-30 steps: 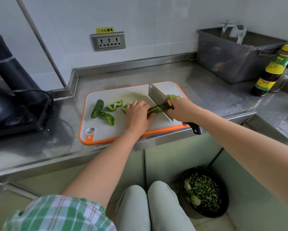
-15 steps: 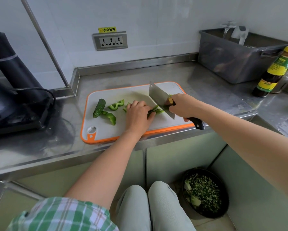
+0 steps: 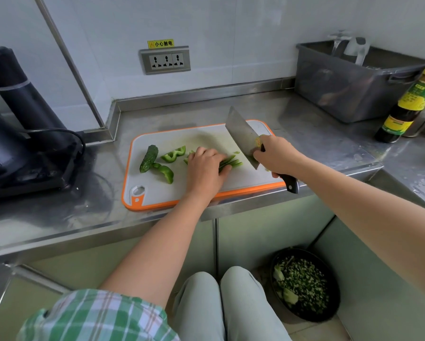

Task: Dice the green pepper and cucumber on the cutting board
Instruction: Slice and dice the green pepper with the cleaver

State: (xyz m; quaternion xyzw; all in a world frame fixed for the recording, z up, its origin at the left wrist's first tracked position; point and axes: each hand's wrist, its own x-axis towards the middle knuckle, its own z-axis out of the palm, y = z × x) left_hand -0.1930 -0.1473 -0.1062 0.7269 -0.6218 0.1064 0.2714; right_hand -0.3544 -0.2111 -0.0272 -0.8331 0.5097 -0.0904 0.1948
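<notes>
A white cutting board with an orange rim lies on the steel counter. On its left are a dark green cucumber piece and two curved green pepper pieces. My left hand presses down on a bundle of green pepper strips whose ends stick out past my fingers. My right hand grips the black handle of a cleaver. The blade is tilted and stands just right of the strip ends, apart from them.
A black appliance with a cable stands on the left of the counter. At the back right are a grey plastic tub and a sauce bottle. A black bowl of chopped greens sits on the floor below.
The cleaver has come off the pepper strips and shifted a little to the right. My left hand stays pressed on the strips.
</notes>
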